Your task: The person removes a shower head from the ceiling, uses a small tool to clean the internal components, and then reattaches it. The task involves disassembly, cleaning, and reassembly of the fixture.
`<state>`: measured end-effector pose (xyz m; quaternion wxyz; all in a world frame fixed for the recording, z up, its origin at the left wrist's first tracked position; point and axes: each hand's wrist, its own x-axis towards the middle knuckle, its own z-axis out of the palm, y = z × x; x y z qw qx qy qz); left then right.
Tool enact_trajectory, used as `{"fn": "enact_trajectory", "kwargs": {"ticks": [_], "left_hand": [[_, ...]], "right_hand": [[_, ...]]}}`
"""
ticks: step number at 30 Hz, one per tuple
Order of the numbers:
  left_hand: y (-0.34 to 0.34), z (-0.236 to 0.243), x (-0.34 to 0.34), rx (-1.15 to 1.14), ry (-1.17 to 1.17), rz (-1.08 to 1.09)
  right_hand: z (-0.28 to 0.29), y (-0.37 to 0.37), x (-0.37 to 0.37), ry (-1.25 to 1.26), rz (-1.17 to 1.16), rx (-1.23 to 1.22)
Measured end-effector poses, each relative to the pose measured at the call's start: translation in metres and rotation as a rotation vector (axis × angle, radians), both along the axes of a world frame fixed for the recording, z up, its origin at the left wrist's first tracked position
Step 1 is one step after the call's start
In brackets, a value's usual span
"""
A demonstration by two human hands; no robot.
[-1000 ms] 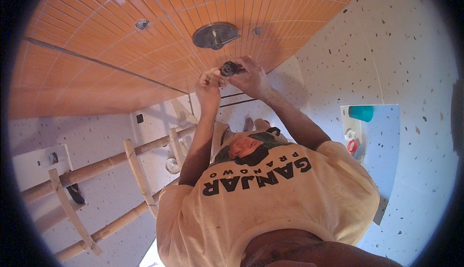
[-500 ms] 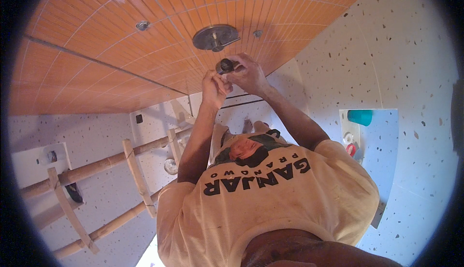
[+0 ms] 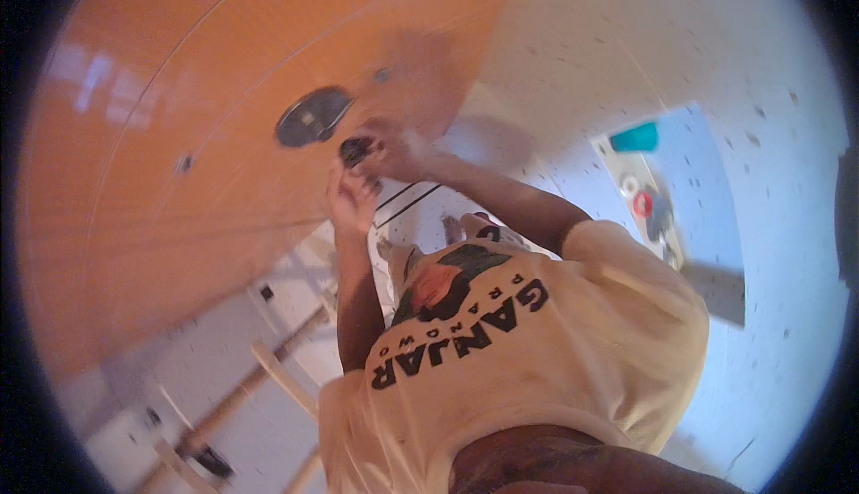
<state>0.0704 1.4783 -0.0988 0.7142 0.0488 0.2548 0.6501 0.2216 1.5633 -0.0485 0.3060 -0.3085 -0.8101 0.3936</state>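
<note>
Under the round metal plate [image 3: 300, 127] on the orange tiled wall, my right hand [image 3: 398, 149] has its fingers closed round a small dark round fitting [image 3: 354, 150]. My left hand [image 3: 352, 191] is raised just below and left of the fitting, with bent fingers close to it. Blur hides whether these fingers touch or grip it. Small round wall fittings sit left [image 3: 184, 163] and right [image 3: 381, 74] of the plate.
A bamboo ladder [image 3: 216, 424] lies at lower left beside speckled pale walls [image 3: 564, 55]. A recessed niche at right holds a teal container [image 3: 633, 136], a red ring [image 3: 642, 205] and a white roll [image 3: 629, 183]. My shirt and body fill the lower middle.
The view has rotated and become blurred, with the orange wall now at upper left. Both hands and the dark fitting appear further left in the picture, still close together.
</note>
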Motion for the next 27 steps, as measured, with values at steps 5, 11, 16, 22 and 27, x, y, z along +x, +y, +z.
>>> {"fn": "enact_trajectory", "kwargs": {"ticks": [5,11,16,22,27], "left_hand": [[0.007,-0.002,0.007,0.116,-0.146,-0.017],[0.029,0.01,0.048,0.105,-0.223,-0.201],[0.046,0.027,0.099,0.065,-0.413,-0.408],[0.075,0.017,0.146,0.11,-0.386,-0.623],[0.08,0.024,0.19,0.132,-0.318,-0.785]], "right_hand": [[-0.024,-0.01,0.007,0.125,-0.236,0.265],[-0.007,-0.042,0.053,0.221,-0.498,0.003],[-0.023,-0.057,0.093,0.164,-0.715,0.134],[-0.002,-0.067,0.136,-0.046,-0.916,0.195],[-0.011,-0.071,0.163,-0.095,-1.073,0.14]]}}
